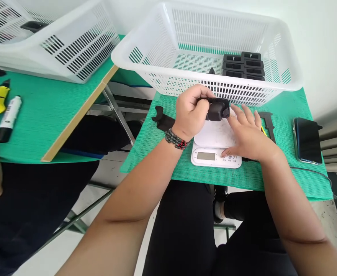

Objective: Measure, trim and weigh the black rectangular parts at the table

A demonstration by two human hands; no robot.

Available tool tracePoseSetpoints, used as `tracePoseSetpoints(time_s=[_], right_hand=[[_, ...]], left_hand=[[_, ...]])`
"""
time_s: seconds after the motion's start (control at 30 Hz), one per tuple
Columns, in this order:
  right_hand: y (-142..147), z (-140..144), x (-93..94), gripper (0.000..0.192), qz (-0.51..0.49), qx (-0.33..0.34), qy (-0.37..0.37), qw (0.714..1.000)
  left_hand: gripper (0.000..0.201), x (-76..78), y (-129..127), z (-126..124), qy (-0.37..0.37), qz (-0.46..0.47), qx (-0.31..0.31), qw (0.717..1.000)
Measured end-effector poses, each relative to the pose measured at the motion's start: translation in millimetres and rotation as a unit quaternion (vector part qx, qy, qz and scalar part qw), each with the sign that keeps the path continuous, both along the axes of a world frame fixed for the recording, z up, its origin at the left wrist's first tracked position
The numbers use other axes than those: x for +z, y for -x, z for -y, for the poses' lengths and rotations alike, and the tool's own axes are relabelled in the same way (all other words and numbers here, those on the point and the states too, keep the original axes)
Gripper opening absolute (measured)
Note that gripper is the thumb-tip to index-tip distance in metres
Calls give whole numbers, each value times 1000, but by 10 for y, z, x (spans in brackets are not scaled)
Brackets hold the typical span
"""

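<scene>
Both bare forearms reach forward from the near edge and converge toward the middle. The left hand, a beaded bracelet on its wrist, is curled closed with knuckles up. Just right of it, the right hand lies palm-down, fingers spread flat, thumb pressed downward.

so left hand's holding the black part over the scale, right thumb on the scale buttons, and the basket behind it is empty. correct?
Not quite: the basket is not empty. The head view shows a stack of black parts in its right rear corner. The rest holds: the left hand grips the black part above the scale, and the right hand rests on the scale with its thumb at the buttons.
</scene>
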State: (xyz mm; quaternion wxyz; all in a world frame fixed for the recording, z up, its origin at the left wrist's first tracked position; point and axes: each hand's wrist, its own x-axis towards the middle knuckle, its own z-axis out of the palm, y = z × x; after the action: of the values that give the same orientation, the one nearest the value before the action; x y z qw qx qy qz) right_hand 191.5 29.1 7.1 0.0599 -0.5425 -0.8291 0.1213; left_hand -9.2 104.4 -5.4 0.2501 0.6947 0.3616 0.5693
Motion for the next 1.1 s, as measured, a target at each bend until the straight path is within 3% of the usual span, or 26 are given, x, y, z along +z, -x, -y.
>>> tracePoseSetpoints(time_s=[0.23,0.47,0.83,1.1], right_hand=[[-70,-90,36,79,-131,-45,-80,987],[12,-121,-15,51,-259,-65,-122,956],[74,-121,-14,35,-343,-47,-82,935],[92,-129,10,35,-329,-6,-84,941]], left_hand=[[20,-8,-17,17,22,-37,-51,998],[13,64,-35,123,-30,-138,-96,985],[17,68,-4,117,-17,-168,-107,980],[12,109,41,83,-7,-175,-194,965]])
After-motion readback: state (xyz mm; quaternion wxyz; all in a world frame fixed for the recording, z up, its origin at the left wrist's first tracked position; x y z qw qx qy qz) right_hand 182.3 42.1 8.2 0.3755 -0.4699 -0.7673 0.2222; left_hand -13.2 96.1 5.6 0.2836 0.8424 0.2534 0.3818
